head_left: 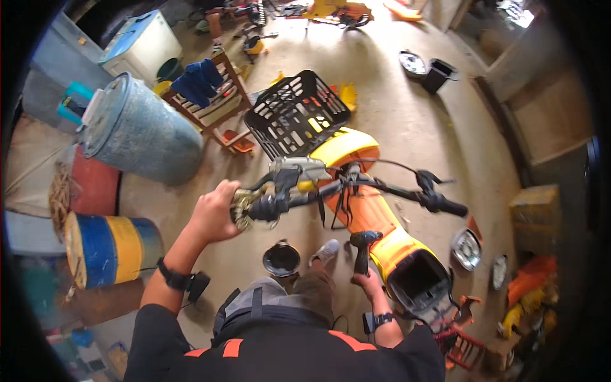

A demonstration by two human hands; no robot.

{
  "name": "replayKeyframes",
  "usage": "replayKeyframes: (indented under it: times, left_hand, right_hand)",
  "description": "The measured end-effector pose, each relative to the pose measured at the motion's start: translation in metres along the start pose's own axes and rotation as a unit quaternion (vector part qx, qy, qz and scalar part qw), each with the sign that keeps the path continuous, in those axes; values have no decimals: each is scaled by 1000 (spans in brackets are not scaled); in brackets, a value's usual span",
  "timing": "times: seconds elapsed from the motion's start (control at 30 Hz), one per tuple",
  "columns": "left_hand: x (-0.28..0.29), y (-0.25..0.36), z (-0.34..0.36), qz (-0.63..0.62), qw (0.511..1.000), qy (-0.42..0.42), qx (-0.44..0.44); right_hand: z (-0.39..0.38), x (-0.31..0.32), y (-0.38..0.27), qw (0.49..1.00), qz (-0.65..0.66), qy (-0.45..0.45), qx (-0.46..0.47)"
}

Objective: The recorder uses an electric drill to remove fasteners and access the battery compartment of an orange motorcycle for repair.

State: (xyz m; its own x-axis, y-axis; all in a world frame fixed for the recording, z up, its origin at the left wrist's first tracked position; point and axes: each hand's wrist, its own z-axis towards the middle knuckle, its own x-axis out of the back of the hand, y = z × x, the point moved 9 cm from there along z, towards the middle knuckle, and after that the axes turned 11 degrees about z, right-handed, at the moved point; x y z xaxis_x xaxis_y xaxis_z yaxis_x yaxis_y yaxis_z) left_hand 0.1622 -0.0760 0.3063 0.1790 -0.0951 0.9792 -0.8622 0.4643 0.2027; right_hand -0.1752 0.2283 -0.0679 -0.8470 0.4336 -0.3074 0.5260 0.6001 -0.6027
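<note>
My left hand (216, 210) is closed on a jumbled brass-coloured bundle, too indistinct to name, against the left end of the black handlebar (286, 205). My right hand (366, 280) grips the lower handle of a dark cordless drill (363, 244), held low beside the orange-and-yellow body (359, 213) of a two-wheeler. A black slotted crate (299, 108) is beyond the yellow front fender (344, 143). An open dark compartment (414, 280) is to the right of my right hand.
A blue plastic drum (140, 127), a striped barrel (114, 251) and a wooden chair (213, 108) stand left. A dark bowl (281, 258) is by my feet. Lamp housings (466, 248) and cardboard boxes (533, 216) lie right. Another person's leg (215, 28) shows at the back.
</note>
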Motion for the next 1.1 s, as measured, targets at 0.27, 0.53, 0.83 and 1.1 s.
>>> replayKeyframes:
  times: [0.27, 0.53, 0.83, 1.1]
  left_hand:
    - [-1, -5, -16, 9, 999, 26, -28]
    - [-2, -4, -23, -5, 1000, -5, -12]
    - [-11, -10, -16, -11, 1000, -4, 16]
    - [-5, 3, -26, 22, 997, 17, 71]
  right_hand:
    - [-326, -116, -104, 955, 48, -27, 293]
    - [-345, -122, -108, 906, 152, 122, 375]
    - [-336, -96, -138, 926, 90, -20, 366]
    - [-378, -81, -258, 831, 101, -128, 531]
